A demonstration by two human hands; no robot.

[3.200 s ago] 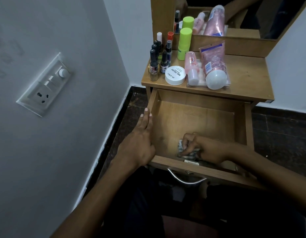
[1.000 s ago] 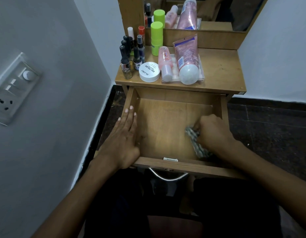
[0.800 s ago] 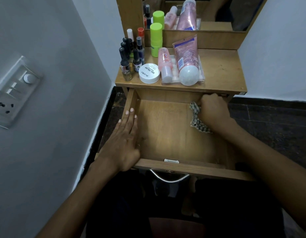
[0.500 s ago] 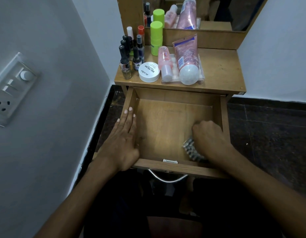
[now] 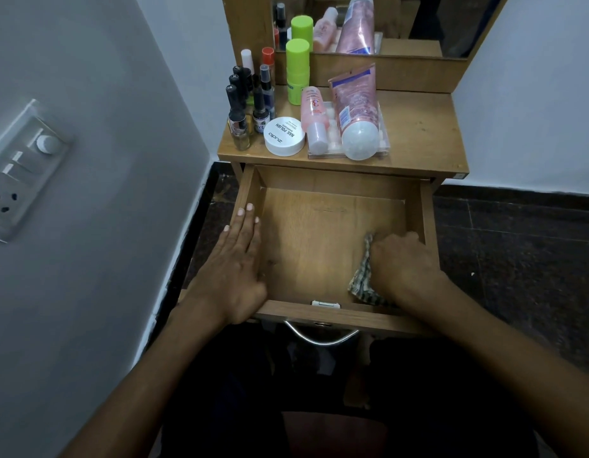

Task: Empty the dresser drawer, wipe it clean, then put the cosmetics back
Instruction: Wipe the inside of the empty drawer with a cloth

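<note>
Drawer (image 5: 323, 239) pulled out, bare inside; wipe step under way by look of it.

Right hand (image 5: 402, 262) at 4 o'clock of drawer floor, fingers curled round cloth (image 5: 362, 279), pressing it down near right wall.

Left hand (image 5: 233, 269) flat, fingers straight, resting on left wall at 9 o'clock, likely bracing.

Cloth: soft, light, bunches easily; best held wadded in palm.

Cosmetics on dresser top (image 5: 422, 133) at 12 o'clock:
- nail polish bottles (image 5: 243, 104): likely glass, fragile, tippy; take by cap
- jar (image 5: 284, 136): take by rim
- tube (image 5: 354, 110): soft, probably slick; grip mid-body
</note>
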